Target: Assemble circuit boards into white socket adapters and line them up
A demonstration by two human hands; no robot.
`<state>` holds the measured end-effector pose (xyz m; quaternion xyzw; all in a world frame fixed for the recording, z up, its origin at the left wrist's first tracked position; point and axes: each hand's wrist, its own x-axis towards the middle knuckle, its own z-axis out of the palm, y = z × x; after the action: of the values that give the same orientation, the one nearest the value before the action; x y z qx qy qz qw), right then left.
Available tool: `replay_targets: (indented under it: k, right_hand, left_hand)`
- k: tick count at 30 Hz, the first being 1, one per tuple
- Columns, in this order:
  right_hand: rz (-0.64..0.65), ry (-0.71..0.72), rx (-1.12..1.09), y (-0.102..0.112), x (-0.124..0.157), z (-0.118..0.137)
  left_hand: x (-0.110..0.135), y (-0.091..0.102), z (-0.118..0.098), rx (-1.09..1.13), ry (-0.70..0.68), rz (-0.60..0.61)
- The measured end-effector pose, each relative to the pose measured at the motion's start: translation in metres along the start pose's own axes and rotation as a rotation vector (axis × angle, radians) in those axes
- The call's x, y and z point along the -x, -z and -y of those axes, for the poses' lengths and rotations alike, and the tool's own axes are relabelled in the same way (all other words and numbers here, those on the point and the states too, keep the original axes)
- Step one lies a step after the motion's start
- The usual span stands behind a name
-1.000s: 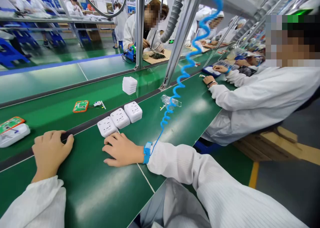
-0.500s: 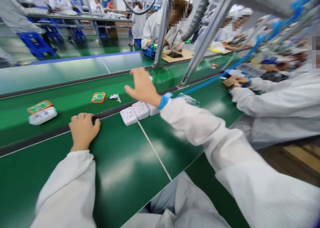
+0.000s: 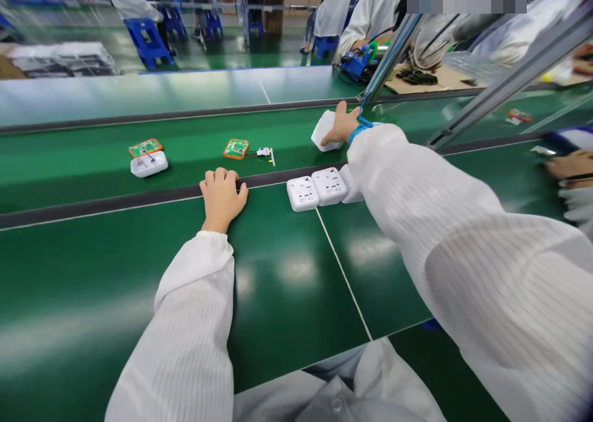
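My left hand [image 3: 222,199] rests on the dark strip [image 3: 264,178] along the bench's far edge. It holds nothing; its fingers lie over the strip and its thumb stands apart. Out over the green belt [image 3: 194,156], my right hand [image 3: 343,126], with a blue wrist strap [image 3: 359,131], has its thumb and fingers round a white plastic casing [image 3: 323,130]. Near that arm sit white socket covers with slots, one cover [image 3: 302,193] beside another cover [image 3: 328,185], and a third partly behind my sleeve. An orange-edged circuit board [image 3: 236,149] with a wired white part [image 3: 264,152] lies on the belt.
Further left on the belt, an open white casing [image 3: 149,164] touches another orange-edged board [image 3: 146,147]. Metal posts [image 3: 391,57] rise at the right. Across the belt a person in white works by a blue device [image 3: 354,65]. Another person's hand [image 3: 572,168] is at the right edge.
My right hand has come down onto the white casing on the belt and closed round it. My left hand stays on the strip. The view has tilted down and swung left.
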<state>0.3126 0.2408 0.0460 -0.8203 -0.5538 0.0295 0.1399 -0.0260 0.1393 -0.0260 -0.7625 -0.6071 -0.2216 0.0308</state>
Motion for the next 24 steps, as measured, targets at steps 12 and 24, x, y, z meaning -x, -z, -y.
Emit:
replay_targets:
  k: [12,24]
  right_hand:
    - [-0.057,-0.079,-0.316,-0.015,0.038,0.026]
    - [-0.034,-0.019,-0.346,-0.036,0.030,0.032]
  left_hand:
    - [0.004,0.009,-0.001,-0.003,0.031,0.014]
    - [0.002,0.007,0.000,-0.008,0.035,0.024]
